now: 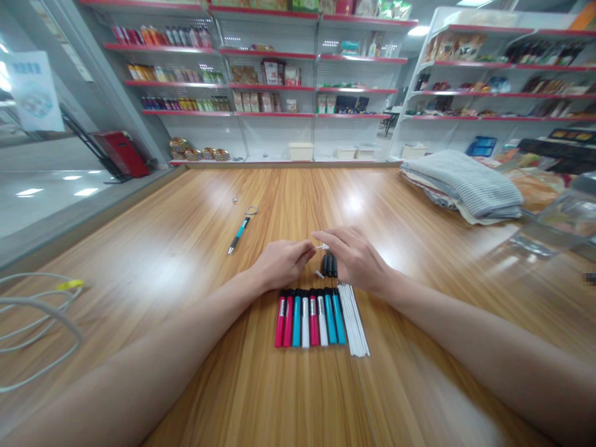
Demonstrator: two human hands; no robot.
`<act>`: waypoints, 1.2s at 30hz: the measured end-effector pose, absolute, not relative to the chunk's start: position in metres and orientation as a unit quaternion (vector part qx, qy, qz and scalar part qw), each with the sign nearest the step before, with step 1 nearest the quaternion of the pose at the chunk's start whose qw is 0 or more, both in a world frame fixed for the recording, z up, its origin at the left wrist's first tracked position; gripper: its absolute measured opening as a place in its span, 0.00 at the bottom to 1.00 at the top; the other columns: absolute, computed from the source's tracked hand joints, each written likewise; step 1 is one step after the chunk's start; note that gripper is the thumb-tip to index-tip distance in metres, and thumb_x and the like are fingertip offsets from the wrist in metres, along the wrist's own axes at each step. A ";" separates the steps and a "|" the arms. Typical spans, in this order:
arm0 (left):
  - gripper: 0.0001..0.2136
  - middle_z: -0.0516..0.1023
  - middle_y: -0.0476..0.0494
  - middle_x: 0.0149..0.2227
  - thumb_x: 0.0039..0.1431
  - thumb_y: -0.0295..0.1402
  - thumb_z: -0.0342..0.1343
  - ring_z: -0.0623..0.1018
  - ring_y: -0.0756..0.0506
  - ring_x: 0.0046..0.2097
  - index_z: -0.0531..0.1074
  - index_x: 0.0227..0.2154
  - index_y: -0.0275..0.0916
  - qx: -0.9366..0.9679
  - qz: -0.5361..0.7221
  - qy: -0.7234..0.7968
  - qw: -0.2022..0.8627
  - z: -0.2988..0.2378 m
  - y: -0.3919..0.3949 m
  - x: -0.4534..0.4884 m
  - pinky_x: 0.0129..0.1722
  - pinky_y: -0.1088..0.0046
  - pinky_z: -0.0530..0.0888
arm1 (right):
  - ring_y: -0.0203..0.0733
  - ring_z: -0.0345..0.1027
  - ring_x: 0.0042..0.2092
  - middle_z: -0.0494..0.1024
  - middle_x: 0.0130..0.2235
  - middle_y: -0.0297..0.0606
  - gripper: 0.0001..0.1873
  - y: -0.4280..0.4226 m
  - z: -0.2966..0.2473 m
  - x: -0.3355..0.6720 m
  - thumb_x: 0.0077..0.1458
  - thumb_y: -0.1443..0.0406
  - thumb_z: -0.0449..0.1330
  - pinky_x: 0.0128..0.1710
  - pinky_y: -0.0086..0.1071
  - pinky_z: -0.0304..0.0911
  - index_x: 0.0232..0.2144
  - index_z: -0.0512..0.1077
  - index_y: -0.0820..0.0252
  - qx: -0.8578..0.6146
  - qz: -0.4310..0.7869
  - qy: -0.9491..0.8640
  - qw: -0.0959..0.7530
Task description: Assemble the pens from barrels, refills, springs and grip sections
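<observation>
My left hand (282,264) and my right hand (356,257) meet over the middle of a wooden table (186,248). Between their fingertips they pinch a thin white refill (321,247). Just below the fingers lie a few small black pen tips (329,265). Nearer to me a row of several pen barrels (310,318) in red, teal and white lies side by side. A bundle of white refills (354,320) lies to their right. One assembled teal pen (239,234) rests farther off to the left, by a small metal ring (252,211).
Folded striped cloths (465,183) are stacked at the far right, with clear plastic packaging (554,217) beside them. Grey cables (32,310) with a yellow tag lie at the left edge. Store shelves (279,81) with goods line the back.
</observation>
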State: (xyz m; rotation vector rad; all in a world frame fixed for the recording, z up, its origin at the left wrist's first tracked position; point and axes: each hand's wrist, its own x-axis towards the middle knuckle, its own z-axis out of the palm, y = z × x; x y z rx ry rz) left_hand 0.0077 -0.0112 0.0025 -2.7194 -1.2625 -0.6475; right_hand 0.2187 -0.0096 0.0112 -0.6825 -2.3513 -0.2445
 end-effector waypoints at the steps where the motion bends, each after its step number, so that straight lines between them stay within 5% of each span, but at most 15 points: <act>1: 0.14 0.77 0.46 0.30 0.66 0.39 0.40 0.76 0.47 0.31 0.69 0.34 0.41 -0.884 -0.214 -0.414 0.035 0.003 -0.011 0.007 0.29 0.74 0.64 | 0.46 0.64 0.49 0.71 0.47 0.47 0.24 -0.010 0.012 0.219 0.55 0.74 0.51 0.47 0.41 0.60 0.55 0.63 0.61 -0.265 -0.083 -0.895 0.350; 6: 0.15 0.77 0.45 0.29 0.66 0.40 0.41 0.76 0.48 0.30 0.70 0.33 0.40 -0.877 -0.228 -0.422 0.028 0.003 -0.011 0.006 0.28 0.74 0.64 | 0.42 0.68 0.45 0.74 0.42 0.42 0.21 -0.009 0.009 0.219 0.58 0.73 0.50 0.47 0.38 0.65 0.54 0.63 0.58 -0.288 -0.024 -0.861 0.419; 12: 0.11 0.79 0.47 0.32 0.63 0.38 0.47 0.78 0.47 0.33 0.66 0.46 0.41 -0.875 -0.268 -0.403 -0.021 0.000 -0.012 0.011 0.31 0.74 0.68 | 0.41 0.71 0.44 0.76 0.43 0.39 0.18 -0.012 0.005 0.214 0.59 0.69 0.55 0.47 0.37 0.68 0.52 0.64 0.55 -0.246 -0.021 -0.866 0.434; 17: 0.08 0.79 0.49 0.29 0.64 0.38 0.47 0.79 0.48 0.32 0.65 0.38 0.40 -0.877 -0.275 -0.391 -0.051 0.003 -0.014 0.011 0.30 0.75 0.69 | 0.43 0.68 0.49 0.71 0.46 0.45 0.20 -0.017 0.009 0.213 0.58 0.72 0.52 0.46 0.38 0.69 0.53 0.63 0.56 -0.201 -0.001 -0.877 0.436; 21: 0.09 0.79 0.47 0.33 0.63 0.38 0.49 0.79 0.47 0.34 0.64 0.41 0.40 -0.877 -0.275 -0.390 -0.054 0.003 -0.015 0.011 0.31 0.75 0.69 | 0.40 0.70 0.47 0.74 0.44 0.41 0.19 -0.016 0.008 0.214 0.59 0.72 0.52 0.47 0.35 0.69 0.52 0.63 0.55 -0.195 0.003 -0.871 0.452; 26: 0.10 0.79 0.47 0.32 0.64 0.39 0.47 0.79 0.47 0.33 0.62 0.44 0.40 -0.880 -0.255 -0.400 -0.017 0.000 -0.013 0.011 0.31 0.75 0.69 | 0.39 0.73 0.42 0.77 0.40 0.37 0.14 -0.013 0.004 0.215 0.59 0.67 0.55 0.43 0.32 0.70 0.48 0.65 0.54 -0.248 -0.007 -0.852 0.460; 32: 0.12 0.78 0.47 0.33 0.67 0.39 0.39 0.78 0.47 0.32 0.66 0.39 0.41 -0.885 -0.213 -0.409 0.056 0.006 -0.017 0.013 0.28 0.75 0.65 | 0.41 0.71 0.44 0.73 0.43 0.41 0.19 -0.013 0.003 0.217 0.57 0.72 0.52 0.43 0.36 0.70 0.51 0.63 0.57 -0.245 0.031 -0.851 0.463; 36: 0.14 0.78 0.46 0.34 0.66 0.42 0.42 0.78 0.46 0.33 0.63 0.46 0.41 -0.877 -0.222 -0.422 0.060 0.010 -0.019 0.013 0.27 0.75 0.64 | 0.39 0.72 0.40 0.76 0.38 0.38 0.17 -0.010 0.001 0.218 0.59 0.71 0.53 0.42 0.34 0.70 0.51 0.63 0.56 -0.269 0.032 -0.846 0.459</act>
